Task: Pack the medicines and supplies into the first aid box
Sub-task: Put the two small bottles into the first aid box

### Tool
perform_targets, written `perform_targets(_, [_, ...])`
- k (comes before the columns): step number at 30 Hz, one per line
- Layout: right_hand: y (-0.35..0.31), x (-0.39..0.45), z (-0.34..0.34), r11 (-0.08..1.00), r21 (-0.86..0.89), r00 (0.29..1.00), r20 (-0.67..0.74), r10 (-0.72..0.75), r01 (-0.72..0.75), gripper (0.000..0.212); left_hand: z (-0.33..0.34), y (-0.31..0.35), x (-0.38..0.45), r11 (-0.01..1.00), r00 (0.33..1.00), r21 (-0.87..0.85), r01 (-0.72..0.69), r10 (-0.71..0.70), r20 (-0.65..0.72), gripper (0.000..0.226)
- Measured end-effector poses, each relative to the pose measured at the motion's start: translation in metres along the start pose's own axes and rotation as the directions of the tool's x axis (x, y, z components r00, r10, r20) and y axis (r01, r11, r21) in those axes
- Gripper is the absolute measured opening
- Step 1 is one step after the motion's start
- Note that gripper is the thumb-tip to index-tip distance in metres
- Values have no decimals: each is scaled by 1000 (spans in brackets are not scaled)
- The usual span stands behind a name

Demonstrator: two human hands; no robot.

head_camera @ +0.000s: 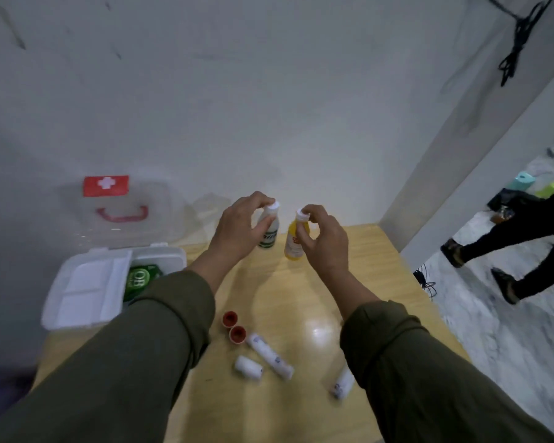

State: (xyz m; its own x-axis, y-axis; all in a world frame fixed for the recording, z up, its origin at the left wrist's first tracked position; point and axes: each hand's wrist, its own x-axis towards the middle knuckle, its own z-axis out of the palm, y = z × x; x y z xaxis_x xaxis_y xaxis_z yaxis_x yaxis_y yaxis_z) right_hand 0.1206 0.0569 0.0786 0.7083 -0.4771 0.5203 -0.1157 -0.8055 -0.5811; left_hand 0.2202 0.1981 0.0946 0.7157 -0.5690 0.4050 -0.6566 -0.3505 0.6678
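At the far end of the wooden table (pixel 301 302), my left hand (pixel 237 228) grips a white bottle with a green label (pixel 269 233) near its cap. Beside it, my right hand (pixel 322 241) grips a yellow bottle (pixel 293 247) at its white cap. The first aid box (pixel 77 298) stands open at the left, its clear lid (pixel 115 212) with a red cross and red handle leaning back against the wall. A white tray sits in the box with a green packet (pixel 141 278) next to it.
Two red caps (pixel 234 326) and three white rolls or tubes (pixel 271 351) (pixel 248 366) (pixel 343 383) lie on the near part of the table. A person's legs (pixel 509 251) pass on the floor at the right. The wall stands right behind the table.
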Motion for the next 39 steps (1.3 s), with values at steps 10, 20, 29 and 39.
perform_targets(10, [-112,-3,58,988,144,996,66,-66,56,20,-109,-47,-33,993,992,68,93,-87,-89,22])
perform_targets(20, [-158,-23,95,975,220,988,142,-59,26,21,-144,-79,-66,981,978,47,190,-184,-100,19])
perform_targets(29, [-160,-38,109,976,214,979,206,-8,-37,20,-141,-93,-75,967,966,5,253,-253,-49,22])
perform_targets(39, [-156,-41,124,978,202,973,230,5,-53,19,-132,-109,-78,919,921,-61,390,-390,6,22])
